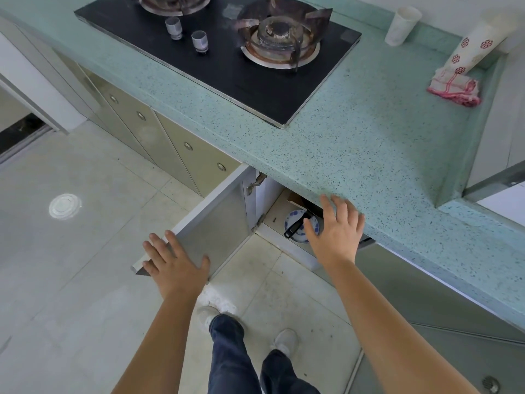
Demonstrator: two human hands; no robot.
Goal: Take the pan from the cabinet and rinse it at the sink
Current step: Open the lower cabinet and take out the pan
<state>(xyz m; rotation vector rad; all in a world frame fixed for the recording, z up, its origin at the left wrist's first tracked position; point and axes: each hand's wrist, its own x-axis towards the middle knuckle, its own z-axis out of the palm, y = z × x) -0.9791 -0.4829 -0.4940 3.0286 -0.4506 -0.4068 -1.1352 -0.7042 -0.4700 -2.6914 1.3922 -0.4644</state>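
Note:
A cabinet door (218, 220) under the green speckled counter stands swung open toward me. My left hand (173, 263) lies flat on the door's outer edge, fingers spread. Inside the cabinet the pan's black handle (295, 225) pokes out over a blue-and-white plate (295, 237); the pan's body is hidden under the counter edge. My right hand (335, 228) hovers open, fingers apart, right beside the handle at the cabinet mouth, holding nothing. No sink is in view.
A black gas hob (221, 66) with two burners sits in the counter (369, 155) above. A paper cup (402, 25), a stack of patterned cups (471, 46) and a red-white cloth (454, 89) lie at the back right. More shut cabinet doors (170, 143) run to the left. Tiled floor lies below.

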